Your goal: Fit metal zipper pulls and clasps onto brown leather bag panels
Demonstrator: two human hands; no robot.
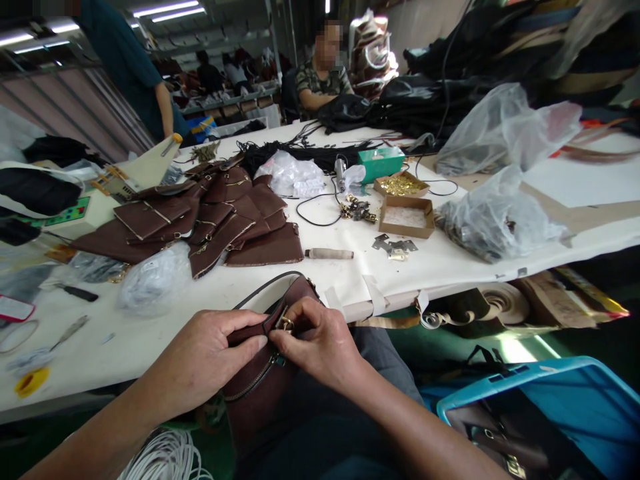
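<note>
A brown leather bag [257, 383] with a curved zipper rests against my lap at the table's front edge. My left hand [213, 353] pinches the bag's upper edge between thumb and fingers. Right beside it, my right hand [317, 337] is closed around a small gold metal fitting [287, 324] at the same edge; whether it is fixed to the bag is hidden by the fingers. A dark strap arches up behind both hands, and a pale lining shows inside the opening.
Brown leather pieces [265, 243] are heaped at left centre. A wrapped-handle tool [330, 254], dark metal plates [395, 245] and small cardboard boxes [407, 217] lie beyond my hands. Plastic bags [500, 220] stand right. A blue crate [520, 373] holds brown bags. Two people are across the table.
</note>
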